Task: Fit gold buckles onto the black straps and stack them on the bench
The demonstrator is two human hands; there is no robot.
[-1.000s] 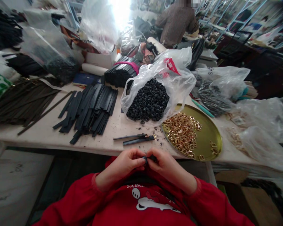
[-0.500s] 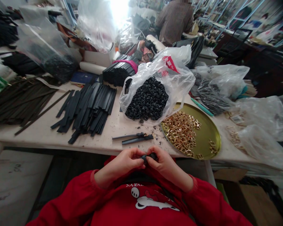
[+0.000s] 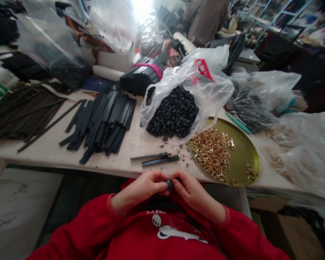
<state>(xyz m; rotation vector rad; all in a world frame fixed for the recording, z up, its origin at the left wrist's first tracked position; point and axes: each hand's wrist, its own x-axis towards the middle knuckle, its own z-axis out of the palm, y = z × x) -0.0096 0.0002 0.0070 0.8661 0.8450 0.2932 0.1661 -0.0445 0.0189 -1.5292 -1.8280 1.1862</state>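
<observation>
My left hand (image 3: pixel 153 186) and my right hand (image 3: pixel 188 186) meet just in front of the table edge, fingers pinched on a small black strap (image 3: pixel 169 184). Most of the strap is hidden behind the fingers, so its ends cannot be made out. On the table just beyond lie two black straps with gold buckles (image 3: pixel 162 159). Behind them, a clear plastic bag (image 3: pixel 213 85) lies open, full of black strap loops (image 3: pixel 176 112). Gold buckles (image 3: pixel 213 151) are heaped on a round gold tray (image 3: pixel 242 146) to the right.
Left of the bag lies a pile of black strips (image 3: pixel 105 122), with dark brown strips (image 3: pixel 24 112) farther left. A bundle of black strips (image 3: pixel 141 77) tied with a pink band sits behind. More plastic bags (image 3: pixel 303 162) lie right. A person (image 3: pixel 207 21) is in the background.
The view has shifted slightly. My right fingers have changed their grip on the strap, and less of its dark end shows on the right-hand side.
</observation>
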